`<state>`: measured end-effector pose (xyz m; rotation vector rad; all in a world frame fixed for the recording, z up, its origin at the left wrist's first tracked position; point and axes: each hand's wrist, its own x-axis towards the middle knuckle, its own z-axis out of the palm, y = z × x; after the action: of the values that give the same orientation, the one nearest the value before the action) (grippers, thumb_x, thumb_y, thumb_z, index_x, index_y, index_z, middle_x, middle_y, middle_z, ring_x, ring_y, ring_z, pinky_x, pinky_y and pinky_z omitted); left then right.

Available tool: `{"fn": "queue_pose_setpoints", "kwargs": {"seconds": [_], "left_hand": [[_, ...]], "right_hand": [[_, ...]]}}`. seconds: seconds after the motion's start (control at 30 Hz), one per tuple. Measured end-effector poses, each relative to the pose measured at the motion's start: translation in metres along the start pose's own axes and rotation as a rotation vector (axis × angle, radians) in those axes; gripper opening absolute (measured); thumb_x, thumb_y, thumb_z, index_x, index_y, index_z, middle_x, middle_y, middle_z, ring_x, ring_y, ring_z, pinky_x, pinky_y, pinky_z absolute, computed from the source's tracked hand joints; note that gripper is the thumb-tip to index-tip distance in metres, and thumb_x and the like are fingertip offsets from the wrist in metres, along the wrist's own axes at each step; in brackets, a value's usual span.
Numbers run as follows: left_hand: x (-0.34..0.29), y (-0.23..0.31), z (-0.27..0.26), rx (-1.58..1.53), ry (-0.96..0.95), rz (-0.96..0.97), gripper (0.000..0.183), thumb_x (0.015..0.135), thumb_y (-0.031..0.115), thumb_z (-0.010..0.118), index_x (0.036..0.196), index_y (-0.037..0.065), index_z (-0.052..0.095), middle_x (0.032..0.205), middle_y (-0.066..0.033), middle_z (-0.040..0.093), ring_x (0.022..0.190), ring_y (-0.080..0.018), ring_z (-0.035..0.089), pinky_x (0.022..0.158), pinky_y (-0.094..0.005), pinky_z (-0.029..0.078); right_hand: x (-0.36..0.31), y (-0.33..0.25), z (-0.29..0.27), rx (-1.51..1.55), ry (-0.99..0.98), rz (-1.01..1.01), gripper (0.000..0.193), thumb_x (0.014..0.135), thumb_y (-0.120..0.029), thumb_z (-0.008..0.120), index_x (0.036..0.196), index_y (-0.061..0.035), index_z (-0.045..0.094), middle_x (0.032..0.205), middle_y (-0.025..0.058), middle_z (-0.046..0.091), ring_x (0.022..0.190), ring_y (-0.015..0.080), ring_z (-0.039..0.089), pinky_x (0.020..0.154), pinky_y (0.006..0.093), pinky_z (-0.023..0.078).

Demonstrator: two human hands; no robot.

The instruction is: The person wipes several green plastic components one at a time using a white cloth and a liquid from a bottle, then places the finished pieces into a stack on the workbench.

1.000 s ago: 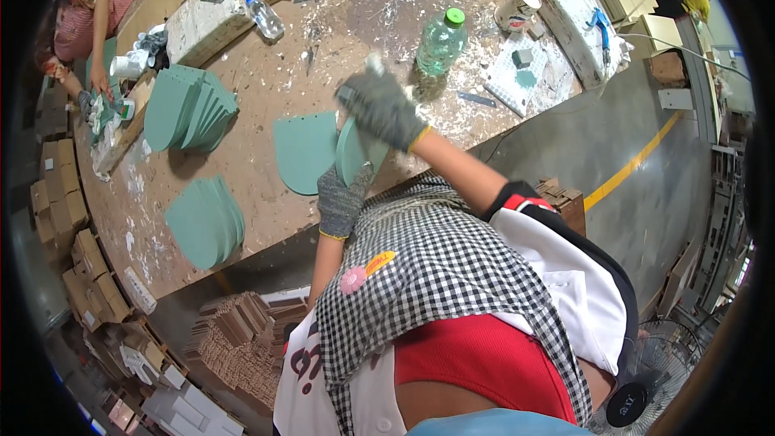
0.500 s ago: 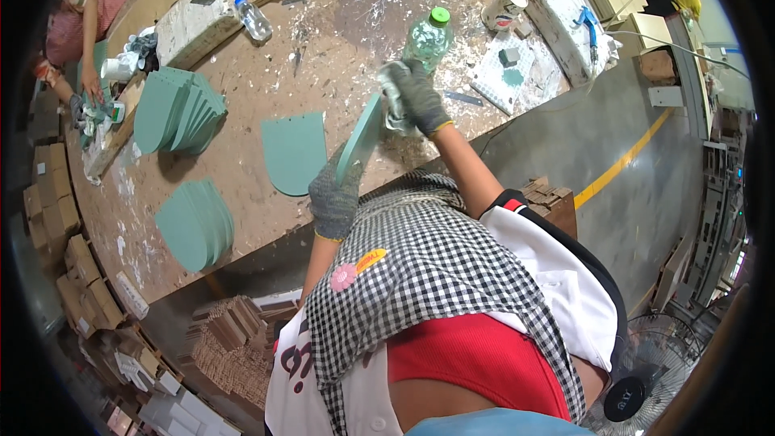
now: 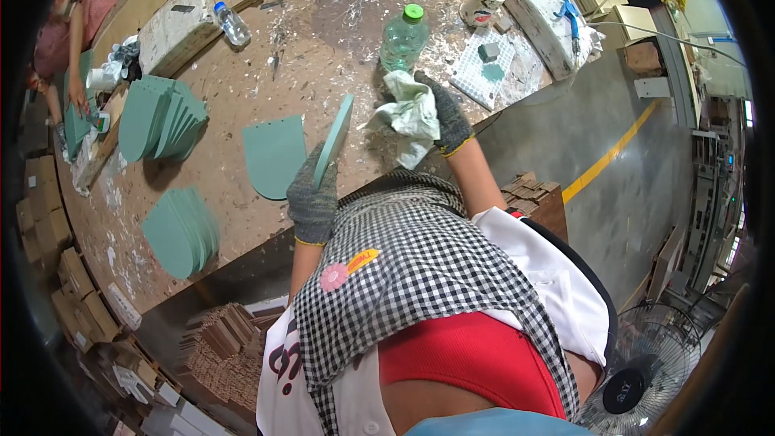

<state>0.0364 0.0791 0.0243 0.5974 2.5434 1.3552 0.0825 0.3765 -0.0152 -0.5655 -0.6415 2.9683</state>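
Observation:
A green panel (image 3: 333,139) stands edge-up in my gloved left hand (image 3: 312,203), which grips its lower end near the table's front edge. To the right, my gloved right hand (image 3: 446,117) is closed on a crumpled whitish cloth (image 3: 410,113) that hangs over the tabletop, apart from the panel. Just behind the cloth stands a green-tinted bottle (image 3: 403,39) with a green cap. Another green panel (image 3: 274,157), rounded at its near end, lies flat to the left of my left hand.
Two stacks of green panels, a far one (image 3: 161,119) and a near one (image 3: 179,234), sit on the worktable's left. A paper cup (image 3: 483,5), a white tile-like sheet (image 3: 483,64) and a wrapped block (image 3: 542,20) are at the right. A co-worker's arm (image 3: 77,73) reaches in at far left.
My right hand has moved slightly right, away from the panel, and the cloth now hangs more spread out. The panel in my left hand is turned more edge-on. The whole view has shifted a little.

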Motion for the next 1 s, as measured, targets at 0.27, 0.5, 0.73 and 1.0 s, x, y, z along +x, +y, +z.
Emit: {"fn": "queue_pose_setpoints", "kwargs": {"seconds": [0.27,0.5,0.73,1.0], "left_hand": [[-0.014,-0.033,0.019,-0.065,-0.019,-0.033,0.038,0.095,0.014,0.069,0.129,0.000,0.065,0.117,-0.0174,0.071,0.104,-0.0258,0.069,0.092,-0.0363,0.053],[-0.018,-0.020,0.013,-0.075,-0.040,-0.191,0.038,0.095,0.016,0.068,0.130,0.000,0.064,0.123,-0.0193,0.070,0.112,-0.0296,0.068,0.096,-0.0383,0.052],[-0.017,-0.027,0.018,-0.081,0.038,-0.085,0.038,0.096,0.014,0.068,0.131,0.000,0.064,0.115,-0.0159,0.071,0.102,-0.0230,0.067,0.092,-0.0352,0.052],[-0.016,-0.030,0.023,-0.044,0.042,0.015,0.040,0.095,0.017,0.069,0.131,0.001,0.063,0.120,-0.0185,0.070,0.107,-0.0277,0.068,0.093,-0.0368,0.052]], "right_hand": [[0.010,-0.090,0.122,-1.320,0.334,-1.217,0.033,0.098,-0.032,0.067,0.116,-0.0056,0.058,0.102,0.0128,0.064,0.087,0.0276,0.067,0.069,0.0379,0.055],[0.073,-0.080,0.090,-2.256,0.055,-1.029,0.042,0.099,-0.043,0.057,0.110,-0.0034,0.065,0.108,0.0195,0.065,0.102,0.0381,0.062,0.092,0.0500,0.049],[0.064,-0.080,0.096,-2.392,0.352,-0.857,0.036,0.090,-0.037,0.069,0.111,-0.0081,0.064,0.104,0.0176,0.067,0.101,0.0366,0.065,0.088,0.0495,0.052],[0.084,-0.108,0.083,-2.211,0.246,-0.777,0.036,0.082,-0.034,0.073,0.106,-0.0078,0.066,0.099,0.0189,0.068,0.096,0.0364,0.066,0.085,0.0473,0.053]]}}
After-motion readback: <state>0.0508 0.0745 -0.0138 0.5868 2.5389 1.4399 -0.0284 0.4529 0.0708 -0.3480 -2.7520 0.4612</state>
